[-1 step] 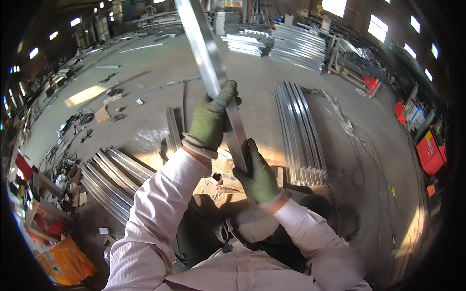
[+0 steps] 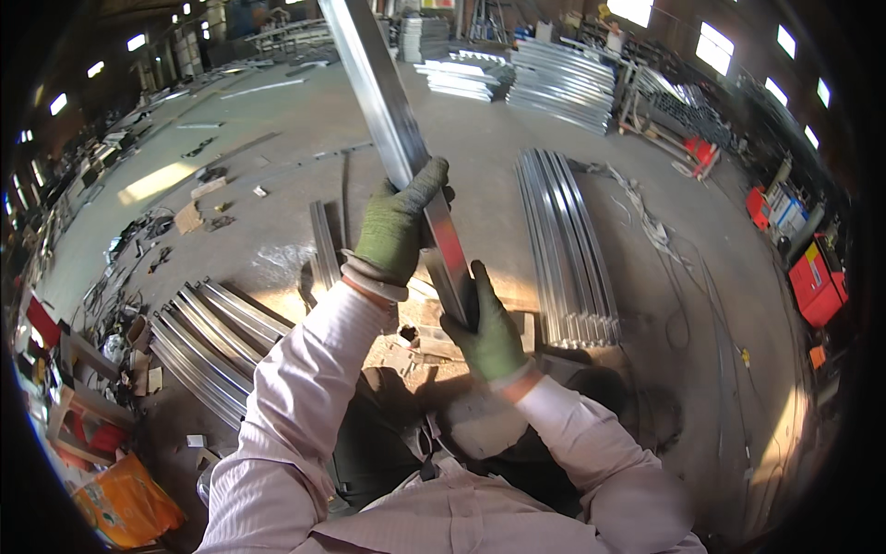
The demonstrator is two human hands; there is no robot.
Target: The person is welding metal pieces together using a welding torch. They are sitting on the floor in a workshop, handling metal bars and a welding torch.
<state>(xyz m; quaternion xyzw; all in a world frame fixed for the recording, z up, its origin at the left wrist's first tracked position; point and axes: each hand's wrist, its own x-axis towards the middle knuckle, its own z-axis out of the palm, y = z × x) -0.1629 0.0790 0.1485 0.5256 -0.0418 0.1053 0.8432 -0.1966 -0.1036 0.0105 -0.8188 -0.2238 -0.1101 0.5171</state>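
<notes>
A long, shiny rectangular metal tube [image 2: 378, 88] slants from the top edge down to just above my lap, held in both hands. My left hand [image 2: 399, 220], in a green work glove, is wrapped round it partway down. At the tube's near end my right hand [image 2: 489, 328], gloved alike, is closed round it, its thumb side along the tube and its palm by the end. A reddish reflection shows on the tube between the hands. The far end lies outside the picture.
Metal tubes lie side by side on the right [image 2: 568, 249] and on the left [image 2: 217, 342]. Cut blocks and scraps [image 2: 434, 342] lie by my knees. Cables [image 2: 651, 226] trail over the floor at right, near a red machine [image 2: 818, 284]. An orange bag [image 2: 129, 499] sits lower left.
The whole view has shifted slightly, and the tube appears a little turned, with a red reflection brighter on its side. Both hands keep their hold.
</notes>
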